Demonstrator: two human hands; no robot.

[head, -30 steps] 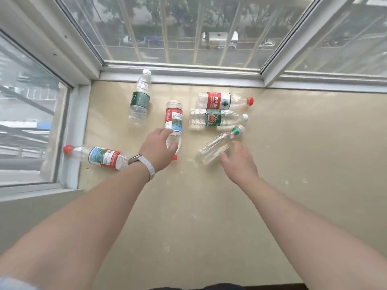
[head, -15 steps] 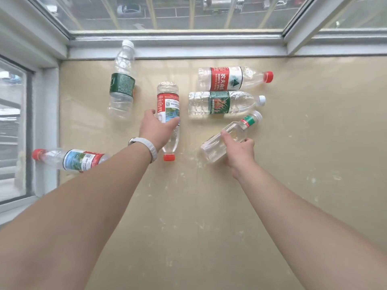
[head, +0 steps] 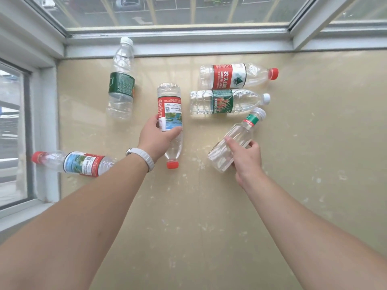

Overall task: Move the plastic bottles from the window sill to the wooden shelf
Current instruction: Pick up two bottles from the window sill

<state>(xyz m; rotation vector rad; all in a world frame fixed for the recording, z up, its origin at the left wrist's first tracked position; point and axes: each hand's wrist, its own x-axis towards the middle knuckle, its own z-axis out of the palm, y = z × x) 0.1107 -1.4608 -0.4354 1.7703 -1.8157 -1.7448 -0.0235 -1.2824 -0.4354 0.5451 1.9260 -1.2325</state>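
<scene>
Several clear plastic bottles lie on the beige window sill (head: pixel 314 143). My left hand (head: pixel 156 140) wraps around a red-capped bottle with a red and blue label (head: pixel 169 105), cap pointing towards me. My right hand (head: pixel 246 158) grips the lower half of a square clear bottle with a green neck band (head: pixel 240 132). A green-labelled bottle (head: pixel 121 80) lies at the far left. A red-labelled bottle (head: pixel 234 76) and a green-labelled white-capped bottle (head: pixel 226 102) lie side by side at the far right. Another red-capped bottle (head: pixel 73 163) lies at the left, partly under my forearm. The wooden shelf is not in view.
Window frames (head: pixel 178 41) border the sill at the back and on the left (head: pixel 46 132). A watch band (head: pixel 144 159) circles my left wrist. The sill surface is speckled with pale marks.
Both hands have closed further around their bottles. The view has shifted closer over the sill, and the bottles have stayed in place.
</scene>
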